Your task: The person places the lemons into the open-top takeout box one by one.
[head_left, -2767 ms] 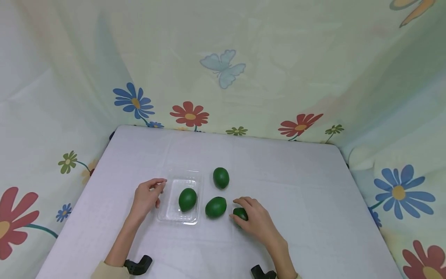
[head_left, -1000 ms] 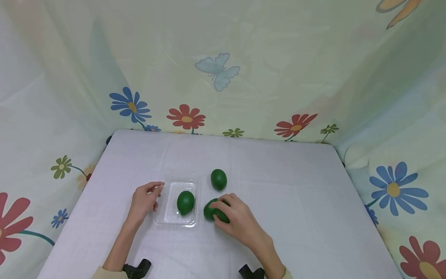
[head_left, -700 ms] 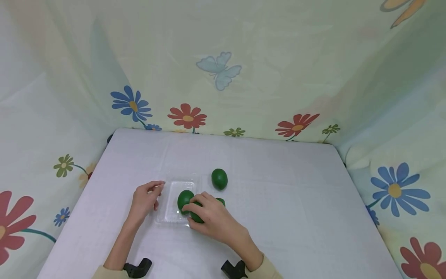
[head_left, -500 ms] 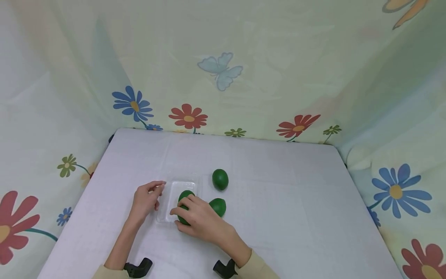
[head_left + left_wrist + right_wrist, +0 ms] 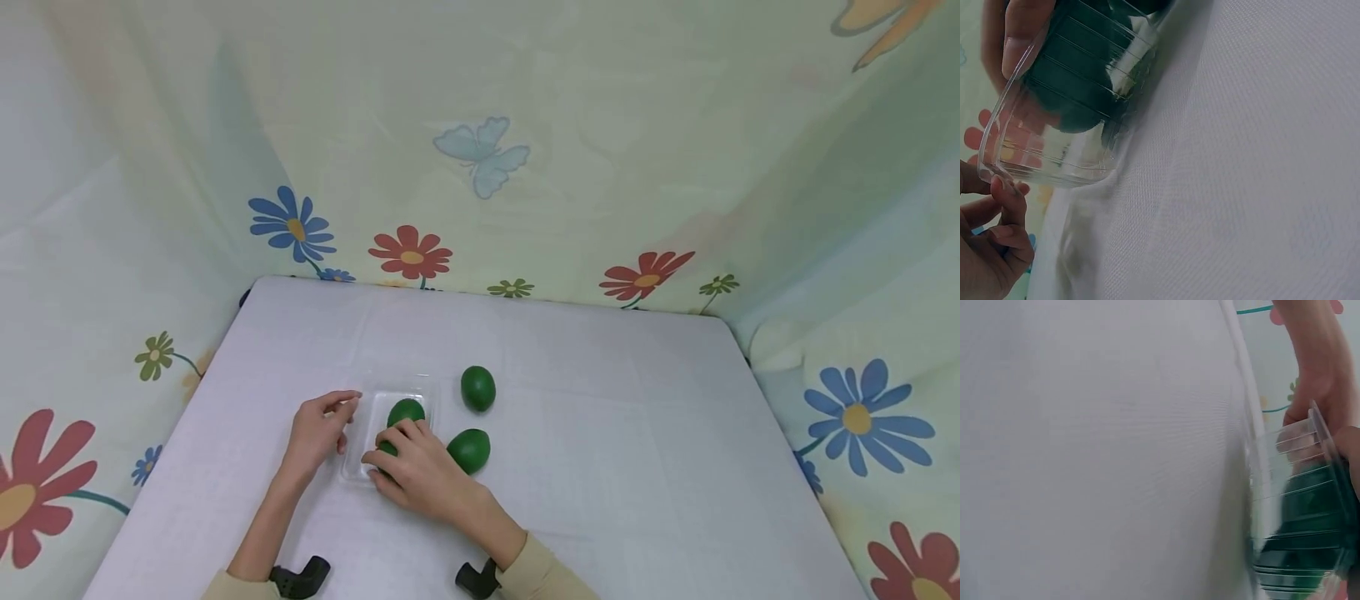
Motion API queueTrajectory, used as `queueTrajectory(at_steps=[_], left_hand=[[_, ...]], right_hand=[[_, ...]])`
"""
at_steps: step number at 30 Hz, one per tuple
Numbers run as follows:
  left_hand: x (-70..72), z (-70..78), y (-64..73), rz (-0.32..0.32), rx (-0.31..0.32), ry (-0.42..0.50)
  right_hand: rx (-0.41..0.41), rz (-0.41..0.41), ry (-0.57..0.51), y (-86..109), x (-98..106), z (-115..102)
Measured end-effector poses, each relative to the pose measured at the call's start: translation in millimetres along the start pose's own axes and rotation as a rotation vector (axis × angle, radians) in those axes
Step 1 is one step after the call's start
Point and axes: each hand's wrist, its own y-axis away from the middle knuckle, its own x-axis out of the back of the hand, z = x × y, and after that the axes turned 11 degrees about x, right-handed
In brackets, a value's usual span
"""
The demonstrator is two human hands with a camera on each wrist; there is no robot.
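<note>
A clear plastic box [image 5: 378, 408] sits left of centre on the white table, one green lime [image 5: 406, 410] inside it. Low inside the box, my right hand [image 5: 422, 473] grips a second lime [image 5: 387, 448], mostly covered by its fingers. With thumb and fingertips my left hand [image 5: 317, 429] pinches the box's left rim; the left wrist view shows these fingers [image 5: 1009, 197] at a corner of the ribbed box [image 5: 1066, 172]. Through the box wall in the right wrist view, dark green limes [image 5: 1307, 519] show, blurred.
Two more limes lie on the cloth right of the box: one farther back [image 5: 478, 388], one nearer [image 5: 469, 451], close to my right hand. A white cloth [image 5: 600, 433] covers the table. Flower-printed curtains [image 5: 570, 167] stand behind and at both sides.
My right hand has gripped the rightmost lime and carried it left, past another lime, into the box. The left hand has stayed at the box's rim.
</note>
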Motion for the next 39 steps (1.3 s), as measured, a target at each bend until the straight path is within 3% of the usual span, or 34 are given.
queueTrajectory(at_steps=[4, 10, 17, 23, 28, 34, 39], left_hand=[[-0.6, 1.0, 0.1, -0.001, 0.0, -0.007], [-0.6, 1.6, -0.8, 0.003, -0.011, -0.004], [-1.6, 2.6, 0.0, -0.011, -0.006, 0.004], [-1.3, 3.7, 0.4, 0.0, -0.014, -0.005], [-0.8, 2.4, 0.3, -0.002, -0.001, -0.003], [-0.3, 2.1, 1.3, -0.001, 0.016, 0.0], [0.1, 5.3, 3.5, -0.002, 0.015, 0.01]], right_hand=[[-0.039, -0.065, -0.045, 4.2, -3, -1], [-0.064, -0.098, -0.058, 5.2, -4, -1], [-0.056, -0.055, -0.069, 5.6, 5, -1], [-0.058, 0.025, -0.083, 6.9, 31, -2], [-0.077, 0.044, -0.083, 13.9, 67, 2], [-0.117, 0.103, -0.026, 30.0, 100, 29], [-0.217, 0.091, -0.039, 48.5, 106, 56]])
